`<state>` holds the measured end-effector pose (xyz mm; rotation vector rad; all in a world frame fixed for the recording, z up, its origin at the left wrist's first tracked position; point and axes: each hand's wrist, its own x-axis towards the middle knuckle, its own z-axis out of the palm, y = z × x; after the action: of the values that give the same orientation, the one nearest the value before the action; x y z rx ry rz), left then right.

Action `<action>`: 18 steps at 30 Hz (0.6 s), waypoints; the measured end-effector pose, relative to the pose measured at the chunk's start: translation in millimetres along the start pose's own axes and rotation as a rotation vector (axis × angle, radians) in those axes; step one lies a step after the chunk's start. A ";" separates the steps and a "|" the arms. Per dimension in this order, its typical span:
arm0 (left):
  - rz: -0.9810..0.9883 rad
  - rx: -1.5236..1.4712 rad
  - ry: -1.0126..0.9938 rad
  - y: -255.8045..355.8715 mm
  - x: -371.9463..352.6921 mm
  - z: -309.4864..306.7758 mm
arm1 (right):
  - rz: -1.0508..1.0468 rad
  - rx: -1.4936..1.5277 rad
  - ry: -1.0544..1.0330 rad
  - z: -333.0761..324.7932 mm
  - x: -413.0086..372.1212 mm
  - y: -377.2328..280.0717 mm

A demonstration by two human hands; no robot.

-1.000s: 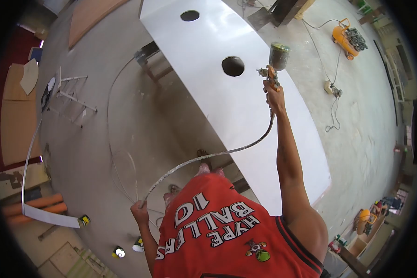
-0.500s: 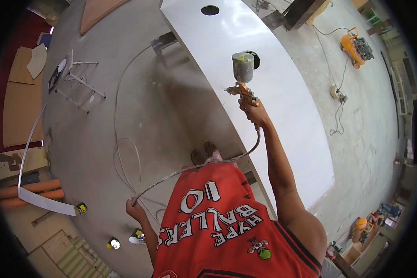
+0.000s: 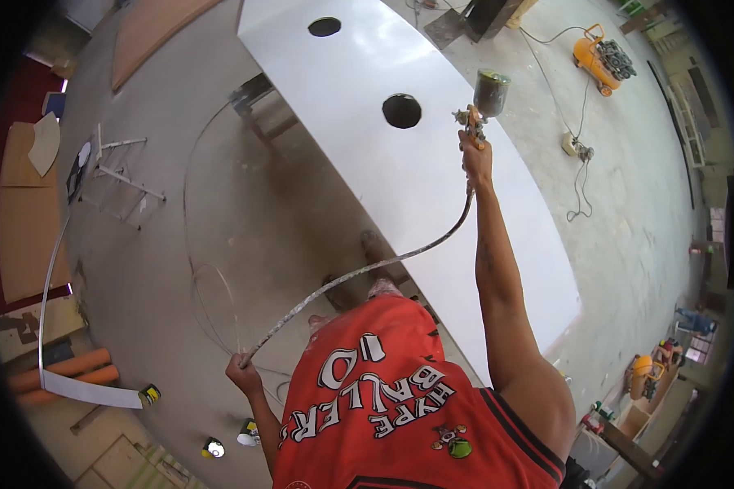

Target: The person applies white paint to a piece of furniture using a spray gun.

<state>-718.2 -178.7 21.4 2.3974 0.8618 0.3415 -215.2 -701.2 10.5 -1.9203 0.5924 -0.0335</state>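
My right hand is wrapped round the grip of a spray gun, with its grey cup on top. The gun is held over the far right side of a long white panel, which has two round holes cut in it. From the bottom of the grip a paint-spotted hose curves down across the front of my legs. My left hand, low on the left, is closed on that hose. The fingers on the trigger are too small to make out clearly.
An orange air compressor stands on the floor beyond the panel, with cables near it. A metal stand, orange pipes and open tins are at the left. Thin hose loops over the floor there.
My right hand has carried the spray gun right and slightly away, from the panel's near edge to its far side. My left hand still holds the hose. The view has shifted a little.
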 end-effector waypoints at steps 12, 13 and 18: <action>-0.026 -0.051 -0.047 49.7 -0.5 42.0 | -0.212 -0.200 0.207 -33.4 82.8 22.0; -0.029 -0.046 -0.045 48.3 -0.2 43.0 | -0.163 -0.170 0.117 -33.1 68.5 21.3; -0.249 -0.169 0.146 8.6 -1.5 37.6 | 0.079 0.028 -0.259 -13.4 -12.8 12.0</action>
<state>-699.6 -200.9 -4.0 2.1012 1.1367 0.4752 -234.9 -711.0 8.9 -1.8351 0.4892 0.2528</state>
